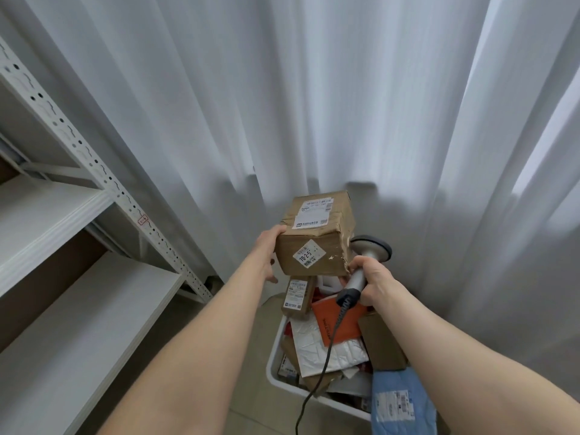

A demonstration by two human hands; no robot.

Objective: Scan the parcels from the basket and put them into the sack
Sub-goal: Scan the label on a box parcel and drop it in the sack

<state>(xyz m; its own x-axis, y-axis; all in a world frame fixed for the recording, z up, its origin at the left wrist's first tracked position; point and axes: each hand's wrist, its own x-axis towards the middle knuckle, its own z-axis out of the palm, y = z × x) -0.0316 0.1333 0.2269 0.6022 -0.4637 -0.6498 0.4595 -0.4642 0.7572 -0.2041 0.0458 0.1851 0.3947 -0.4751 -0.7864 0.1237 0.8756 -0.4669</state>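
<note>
A brown cardboard box parcel (317, 233) with white labels is held up above the basket. My left hand (269, 251) grips its left side, thumb on the top edge. My right hand (373, 282) grips the grey handle of a barcode scanner (368, 255), whose head sits just right of the box; its coiled cable hangs down. Below stands a white basket (273, 367) piled with parcels: a small brown box (296, 298), an orange mailer (337, 320), a white bubble mailer (323, 346) and a blue bag (403, 403). No sack is in view.
White metal shelving (62, 233) with bare shelves fills the left side. A white curtain (314, 105) hangs behind the basket. A beige tiled floor (251, 372) shows between the shelving and the basket.
</note>
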